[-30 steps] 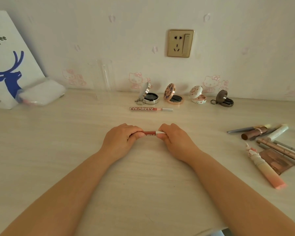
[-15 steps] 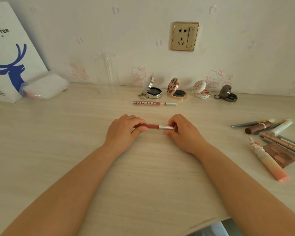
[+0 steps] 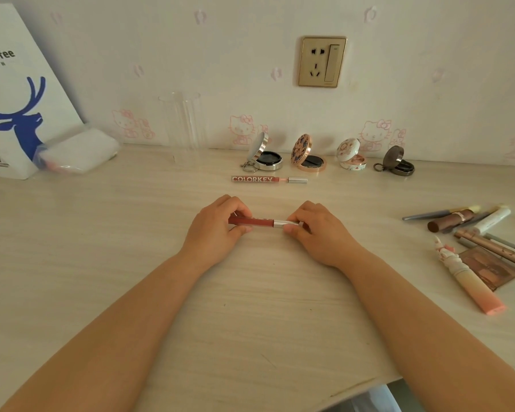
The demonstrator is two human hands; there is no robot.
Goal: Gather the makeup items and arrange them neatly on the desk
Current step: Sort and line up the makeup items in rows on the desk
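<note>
A dark red lip gloss tube [image 3: 259,222] with a silver cap lies level at the desk's middle, held at both ends. My left hand [image 3: 217,230] pinches its red end and my right hand [image 3: 318,233] pinches the silver cap. Behind it lies a second lip gloss [image 3: 268,179] marked COLORKEY, parallel to the wall. Further back, several open compacts stand in a row: a silver one [image 3: 263,157], a rose-gold one [image 3: 308,159], a small white one [image 3: 351,157] and a dark one [image 3: 397,165].
A heap of pencils, tubes and a brown palette [image 3: 488,267] lies at the right, with a pink-tipped tube [image 3: 470,283] in front. A clear glass cylinder [image 3: 182,126], a white pouch [image 3: 78,151] and a white coffee bag [image 3: 15,93] stand at the back left.
Both hands have carried the red tube away from me toward the COLORKEY tube, and they have slid apart so more of the tube shows between them.
</note>
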